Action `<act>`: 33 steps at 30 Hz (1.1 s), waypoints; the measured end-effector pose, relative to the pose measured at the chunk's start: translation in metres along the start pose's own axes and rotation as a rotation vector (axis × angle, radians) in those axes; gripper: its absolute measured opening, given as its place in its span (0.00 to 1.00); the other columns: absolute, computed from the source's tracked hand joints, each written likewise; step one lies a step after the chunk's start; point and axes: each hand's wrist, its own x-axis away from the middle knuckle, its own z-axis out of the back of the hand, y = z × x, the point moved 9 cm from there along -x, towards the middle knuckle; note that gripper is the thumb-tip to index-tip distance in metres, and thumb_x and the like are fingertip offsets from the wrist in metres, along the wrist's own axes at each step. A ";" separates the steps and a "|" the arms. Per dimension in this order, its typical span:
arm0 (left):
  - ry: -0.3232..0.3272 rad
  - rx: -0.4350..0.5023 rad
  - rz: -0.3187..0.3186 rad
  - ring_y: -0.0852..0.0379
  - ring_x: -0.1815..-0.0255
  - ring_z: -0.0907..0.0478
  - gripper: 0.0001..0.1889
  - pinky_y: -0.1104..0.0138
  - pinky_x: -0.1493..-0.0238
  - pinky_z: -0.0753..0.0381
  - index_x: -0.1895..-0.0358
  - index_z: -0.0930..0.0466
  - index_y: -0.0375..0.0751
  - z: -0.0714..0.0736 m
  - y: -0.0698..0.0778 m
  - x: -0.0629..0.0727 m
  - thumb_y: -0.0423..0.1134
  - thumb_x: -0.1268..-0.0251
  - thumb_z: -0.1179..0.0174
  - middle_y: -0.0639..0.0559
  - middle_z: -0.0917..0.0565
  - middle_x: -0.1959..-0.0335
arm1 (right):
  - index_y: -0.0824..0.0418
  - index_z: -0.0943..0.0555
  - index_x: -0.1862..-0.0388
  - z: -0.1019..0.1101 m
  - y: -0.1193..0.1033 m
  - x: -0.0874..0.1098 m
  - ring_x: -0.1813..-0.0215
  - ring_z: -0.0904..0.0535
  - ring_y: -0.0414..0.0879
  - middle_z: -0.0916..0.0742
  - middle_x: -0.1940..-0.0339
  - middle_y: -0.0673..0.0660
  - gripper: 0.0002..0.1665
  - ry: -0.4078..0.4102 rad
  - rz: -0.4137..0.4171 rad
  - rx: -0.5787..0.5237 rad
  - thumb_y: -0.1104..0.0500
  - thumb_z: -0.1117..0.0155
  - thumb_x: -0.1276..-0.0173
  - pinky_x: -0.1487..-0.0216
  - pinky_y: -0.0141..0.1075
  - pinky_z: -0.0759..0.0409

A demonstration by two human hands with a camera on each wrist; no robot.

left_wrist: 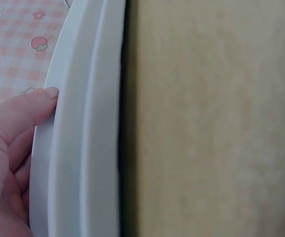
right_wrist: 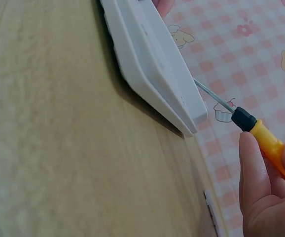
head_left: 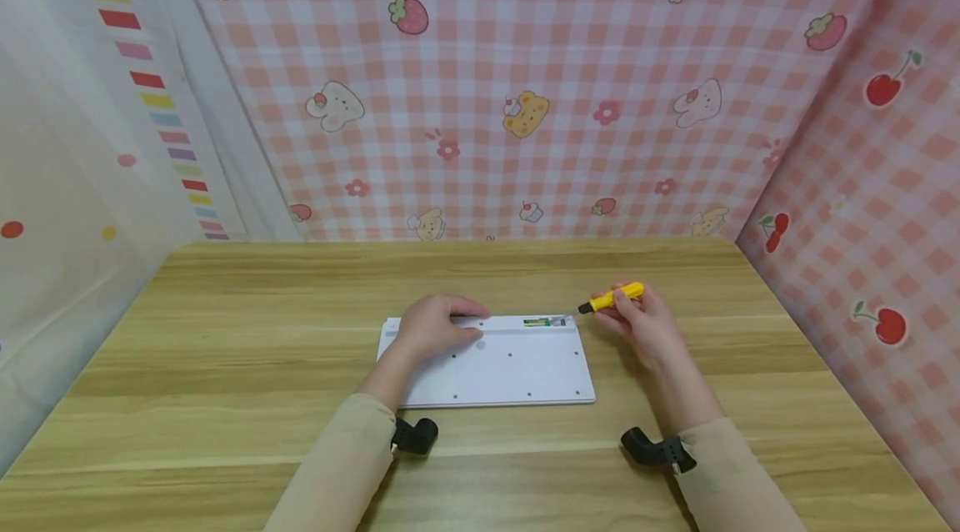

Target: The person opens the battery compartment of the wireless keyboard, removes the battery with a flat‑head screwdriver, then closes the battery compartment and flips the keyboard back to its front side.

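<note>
A white keyboard [head_left: 495, 369] lies face down on the wooden table, with screw holes across its underside. Near the right end of its far edge, the battery compartment is uncovered and a green battery [head_left: 536, 323] shows in it. My left hand [head_left: 438, 323] grips the raised far edge left of the middle; in the left wrist view its thumb [left_wrist: 46, 96] presses on the white casing. My right hand [head_left: 637, 319] holds a screwdriver [right_wrist: 268, 138] by its yellow handle, beyond the right corner. Its metal shaft points left, the tip over the compartment's right end.
In the right wrist view a small thin piece [right_wrist: 211, 212], pale and dark, lies near the table's far edge. Behind the table [head_left: 247, 365] hangs a pink checked cloth [head_left: 480, 173]. Each wrist wears a black camera mount.
</note>
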 end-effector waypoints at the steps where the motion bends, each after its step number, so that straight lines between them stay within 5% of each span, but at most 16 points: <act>1: -0.001 0.002 0.003 0.57 0.43 0.21 0.13 0.58 0.39 0.27 0.54 0.11 0.61 0.000 0.000 0.000 0.43 0.43 0.27 0.63 0.14 0.52 | 0.73 0.44 0.29 0.000 0.000 0.000 0.53 0.17 0.41 0.22 0.45 0.64 0.26 -0.001 -0.001 -0.004 0.60 0.57 0.18 0.45 0.36 0.20; 20: -0.003 0.001 -0.001 0.57 0.43 0.21 0.13 0.59 0.38 0.28 0.53 0.11 0.59 -0.001 -0.002 -0.001 0.43 0.42 0.28 0.62 0.14 0.51 | 0.71 0.37 0.39 -0.004 -0.010 0.006 0.53 0.17 0.41 0.15 0.53 0.53 0.17 -0.014 0.102 0.046 0.61 0.55 0.19 0.48 0.34 0.19; 33: -0.005 0.010 0.015 0.57 0.43 0.21 0.13 0.58 0.38 0.28 0.53 0.11 0.61 -0.001 -0.002 0.000 0.43 0.42 0.28 0.63 0.14 0.52 | 0.67 0.33 0.44 -0.006 -0.019 0.010 0.51 0.16 0.42 0.15 0.50 0.58 0.13 -0.029 0.219 0.028 0.60 0.51 0.21 0.48 0.34 0.20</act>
